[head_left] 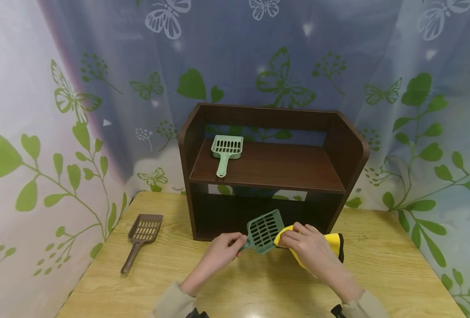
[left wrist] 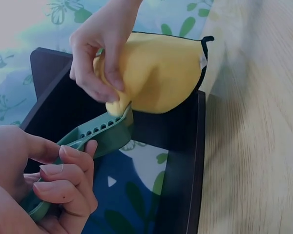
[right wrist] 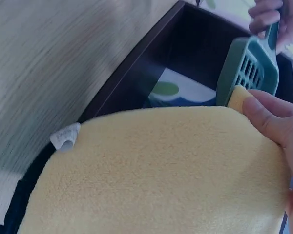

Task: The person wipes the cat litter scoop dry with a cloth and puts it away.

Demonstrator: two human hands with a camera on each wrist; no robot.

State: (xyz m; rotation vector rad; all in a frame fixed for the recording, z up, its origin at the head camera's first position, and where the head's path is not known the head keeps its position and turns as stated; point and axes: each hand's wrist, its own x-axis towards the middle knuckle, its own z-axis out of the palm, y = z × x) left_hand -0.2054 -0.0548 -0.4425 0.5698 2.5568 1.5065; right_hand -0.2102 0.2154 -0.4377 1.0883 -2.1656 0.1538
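My left hand (head_left: 224, 251) grips the handle of a dark green slotted litter scoop (head_left: 265, 230), which is raised in front of the shelf's lower compartment. In the left wrist view its fingers curl round the handle (left wrist: 41, 209). My right hand (head_left: 308, 247) pinches a yellow cloth (head_left: 332, 242) with black edging, and a corner of it is at the scoop's far rim. The right wrist view has the cloth (right wrist: 161, 165) spread wide, a small white tag (right wrist: 66, 136) on its edge, with thumb and cloth against the scoop (right wrist: 249, 68).
A dark brown two-tier shelf (head_left: 267, 165) stands at the back of the wooden table (head_left: 171, 282). On its upper board lies a light green litter scoop (head_left: 226, 150). A brown litter scoop (head_left: 143, 234) lies on the table to the left. A patterned curtain (head_left: 227, 53) hangs behind.
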